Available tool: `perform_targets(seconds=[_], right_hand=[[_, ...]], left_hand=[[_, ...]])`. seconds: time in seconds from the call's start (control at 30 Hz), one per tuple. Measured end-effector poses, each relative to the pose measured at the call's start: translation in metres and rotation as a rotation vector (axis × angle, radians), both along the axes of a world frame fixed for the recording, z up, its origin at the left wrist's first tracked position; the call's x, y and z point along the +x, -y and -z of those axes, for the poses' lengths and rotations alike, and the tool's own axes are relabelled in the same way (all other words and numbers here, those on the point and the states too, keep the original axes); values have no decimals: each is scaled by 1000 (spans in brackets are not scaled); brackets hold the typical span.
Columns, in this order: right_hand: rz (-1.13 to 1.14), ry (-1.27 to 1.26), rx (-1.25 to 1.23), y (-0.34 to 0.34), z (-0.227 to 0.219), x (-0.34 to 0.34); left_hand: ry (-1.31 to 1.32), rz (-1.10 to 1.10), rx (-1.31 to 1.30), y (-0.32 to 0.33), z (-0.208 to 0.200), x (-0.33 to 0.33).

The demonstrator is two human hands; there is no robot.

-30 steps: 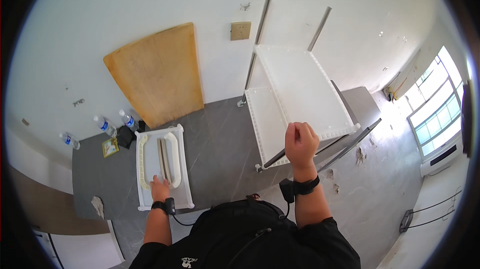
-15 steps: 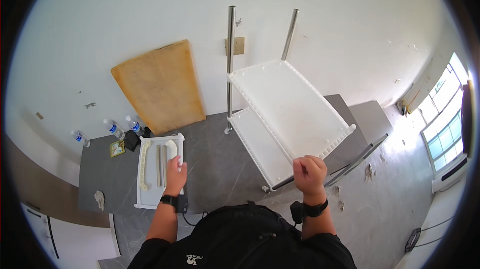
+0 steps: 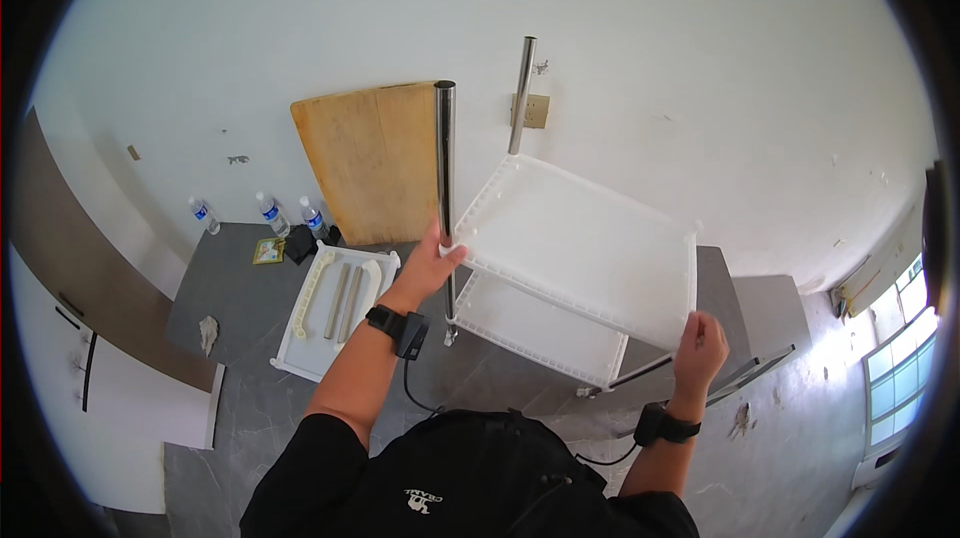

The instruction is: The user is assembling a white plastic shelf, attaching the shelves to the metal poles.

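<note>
A rolling cart, partly put together, stands on the grey counter with a white upper shelf (image 3: 590, 238) over a white lower shelf (image 3: 540, 323). One chrome pole (image 3: 446, 153) rises from its near left corner and another chrome pole (image 3: 524, 93) from the far left. My left hand (image 3: 428, 266) is wrapped around the upper shelf's near left corner, at the foot of the pole. At the near right corner my right hand (image 3: 702, 353) is closed, fingers bent against the shelf's edge. Its fingertips are partly hidden. Below the lower shelf, casters (image 3: 588, 392) show.
Left of the cart lies a white tray (image 3: 305, 363) holding two metal tubes (image 3: 345, 303) and curved cream pieces (image 3: 312, 293). A wooden board (image 3: 365, 158) leans on the wall. Several water bottles (image 3: 270, 213) and a crumpled rag (image 3: 208, 335) are on the counter (image 3: 240, 278).
My left hand has gone from above the white tray to the upper shelf's near left corner. The cart has turned, and my right hand has moved right along with its corner.
</note>
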State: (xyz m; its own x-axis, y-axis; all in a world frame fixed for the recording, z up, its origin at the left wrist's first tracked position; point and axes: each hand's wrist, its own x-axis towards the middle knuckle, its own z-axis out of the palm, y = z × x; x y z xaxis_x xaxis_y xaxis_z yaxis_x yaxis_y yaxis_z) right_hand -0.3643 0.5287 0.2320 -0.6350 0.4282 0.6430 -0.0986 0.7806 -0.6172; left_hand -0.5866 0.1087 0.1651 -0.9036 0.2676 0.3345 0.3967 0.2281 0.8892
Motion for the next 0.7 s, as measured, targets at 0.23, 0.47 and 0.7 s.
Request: perform_targets(seconds=[0.23, 0.47, 0.7], right_hand=[[-195, -257, 27, 91, -29, -50], [-958, -31, -456, 239, -45, -91], [-682, 109, -586, 255, -50, -108]], left_hand=[[332, 263, 376, -29, 1, 53], [-63, 70, 518, -98, 0, 86], [65, 58, 379, -95, 20, 89]])
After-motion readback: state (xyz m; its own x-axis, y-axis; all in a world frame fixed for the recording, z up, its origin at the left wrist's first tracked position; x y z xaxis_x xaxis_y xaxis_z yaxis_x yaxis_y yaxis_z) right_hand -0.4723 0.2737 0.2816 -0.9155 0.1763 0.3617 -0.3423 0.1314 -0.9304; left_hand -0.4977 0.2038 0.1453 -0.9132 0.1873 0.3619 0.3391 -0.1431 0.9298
